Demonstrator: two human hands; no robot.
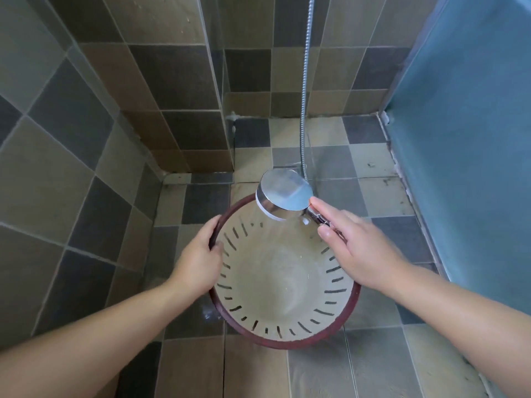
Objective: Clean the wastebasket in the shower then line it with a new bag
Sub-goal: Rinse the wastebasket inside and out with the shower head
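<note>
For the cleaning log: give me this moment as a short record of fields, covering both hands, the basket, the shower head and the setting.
left hand: left hand grips the dark red rim of the wastebasket
right hand: right hand holds the handle of the shower head
shower head: chrome, over the basket's far rim, face turned down into it
hose: metal hose runs up out of view
wastebasket: beige inside with slots, no bag in it, interior looks wet
setting: tiled floor, blue wall on the right
</note>
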